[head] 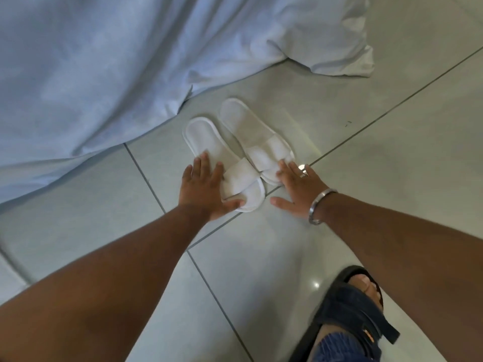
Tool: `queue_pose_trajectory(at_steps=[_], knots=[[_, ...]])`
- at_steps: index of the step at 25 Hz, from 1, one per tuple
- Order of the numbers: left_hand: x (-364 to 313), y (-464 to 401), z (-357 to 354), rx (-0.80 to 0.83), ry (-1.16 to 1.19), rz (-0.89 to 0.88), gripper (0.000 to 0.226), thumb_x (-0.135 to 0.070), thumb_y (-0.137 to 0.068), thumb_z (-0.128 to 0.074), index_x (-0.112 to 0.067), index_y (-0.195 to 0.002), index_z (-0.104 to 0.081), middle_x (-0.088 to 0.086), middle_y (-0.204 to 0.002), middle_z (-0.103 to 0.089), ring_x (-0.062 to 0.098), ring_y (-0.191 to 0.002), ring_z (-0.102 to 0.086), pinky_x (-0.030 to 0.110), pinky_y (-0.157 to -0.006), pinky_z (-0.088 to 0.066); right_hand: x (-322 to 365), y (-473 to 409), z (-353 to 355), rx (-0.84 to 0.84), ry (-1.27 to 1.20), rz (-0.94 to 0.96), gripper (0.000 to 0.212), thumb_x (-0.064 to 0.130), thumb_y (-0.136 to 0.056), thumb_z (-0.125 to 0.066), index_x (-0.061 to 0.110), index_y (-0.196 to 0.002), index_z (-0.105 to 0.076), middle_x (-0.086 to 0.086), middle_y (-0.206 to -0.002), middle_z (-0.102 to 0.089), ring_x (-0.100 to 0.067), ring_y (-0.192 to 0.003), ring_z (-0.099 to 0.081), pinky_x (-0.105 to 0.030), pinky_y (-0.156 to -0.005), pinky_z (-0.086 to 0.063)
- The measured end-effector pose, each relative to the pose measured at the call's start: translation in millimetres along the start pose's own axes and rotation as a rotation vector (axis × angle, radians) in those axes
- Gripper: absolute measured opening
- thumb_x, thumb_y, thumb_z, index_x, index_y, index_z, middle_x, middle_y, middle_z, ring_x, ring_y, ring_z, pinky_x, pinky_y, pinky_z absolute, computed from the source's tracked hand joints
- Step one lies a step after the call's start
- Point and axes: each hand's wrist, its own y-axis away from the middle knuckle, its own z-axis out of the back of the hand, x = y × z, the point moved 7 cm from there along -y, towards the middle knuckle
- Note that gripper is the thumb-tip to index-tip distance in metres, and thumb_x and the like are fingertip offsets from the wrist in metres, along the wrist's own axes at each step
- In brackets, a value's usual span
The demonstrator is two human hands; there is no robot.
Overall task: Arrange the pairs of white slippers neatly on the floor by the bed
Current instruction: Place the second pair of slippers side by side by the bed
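Note:
Two white slippers lie side by side on the grey tiled floor, heels toward the bed sheet. My left hand [206, 189] rests flat along the left slipper [219, 155], fingers spread on its left edge and thumb on its toe end. My right hand [295, 189] lies flat against the toe end of the right slipper [251, 129], fingertips on its band, thumb on the floor. That hand has a ring on one finger and a metal bangle on the wrist. Neither hand grips a slipper.
A pale blue bed sheet [104, 74] hangs down to the floor across the upper left. One bunched corner of it [334, 43] lies at the upper right. My foot in a dark sandal [355, 309] stands at the lower right on the tiles [392, 165].

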Motion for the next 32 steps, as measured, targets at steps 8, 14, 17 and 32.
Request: queue_pose_trajectory(at_steps=[8,14,17,32], knots=[[-14,-9,1,0.041,0.011,-0.017,0.115,-0.088,-0.070,-0.038,-0.021,-0.155,0.000,0.016,-0.162,0.017,0.028,-0.149,0.014,0.048,-0.121,0.000,-7,-16,1,-0.012,-0.018,0.016,0.090,0.074,-0.078,-0.026,0.014,-0.144,-0.021,-0.006,-0.160,0.002,-0.025,-0.145,-0.004,-0.049,-0.116,-0.009],[-26,-49,8,0.056,0.078,0.021,0.116,-0.088,-0.070,-0.041,-0.022,-0.155,0.003,0.014,-0.161,0.021,0.026,-0.148,0.018,0.048,-0.121,0.004,-35,-31,21,-0.065,-0.066,0.018,0.090,0.072,-0.076,-0.023,0.013,-0.143,-0.026,-0.007,-0.159,-0.010,-0.026,-0.144,-0.012,-0.048,-0.114,-0.014],[-28,-65,13,0.065,0.092,-0.004,0.118,-0.087,-0.068,-0.046,-0.023,-0.155,0.001,0.013,-0.162,0.020,0.025,-0.148,0.018,0.048,-0.121,0.005,-49,-18,15,-0.059,-0.035,0.063,0.084,0.071,-0.078,-0.027,0.015,-0.141,-0.030,-0.006,-0.158,-0.016,-0.027,-0.143,-0.016,-0.049,-0.113,-0.018],[-22,-68,18,0.099,0.022,-0.076,0.119,-0.087,-0.070,-0.044,-0.021,-0.155,0.005,0.014,-0.161,0.023,0.026,-0.147,0.021,0.051,-0.120,0.008,-50,11,5,-0.023,-0.147,0.135,0.085,0.061,-0.079,-0.040,0.010,-0.145,-0.023,-0.006,-0.155,-0.024,-0.028,-0.143,-0.016,-0.056,-0.112,-0.017]])
